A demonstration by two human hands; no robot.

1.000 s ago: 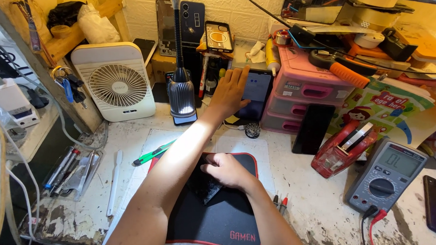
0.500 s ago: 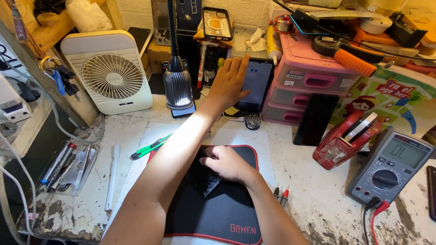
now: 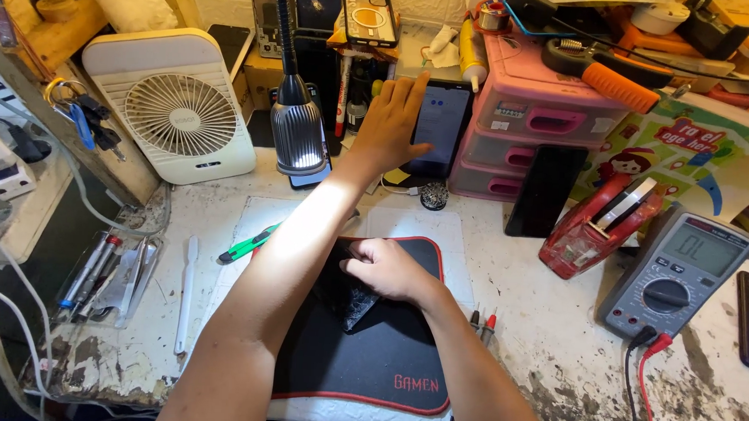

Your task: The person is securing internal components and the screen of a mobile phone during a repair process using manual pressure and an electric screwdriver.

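Little has shifted since the earlier frame: both hands keep their places, only the view has dropped slightly. Far across the bench (image 3: 553, 325), the left hand (image 3: 392, 124) lies flat, fingers spread and released, on the upright dark-screened phone (image 3: 440, 126) leaning against the pink plastic drawer unit (image 3: 531, 125), likely steadying it. Nearer, the right hand (image 3: 389, 269) curls loosely, pinning a cracked black phone panel (image 3: 348, 299) to the black red-edged mat (image 3: 369, 360).
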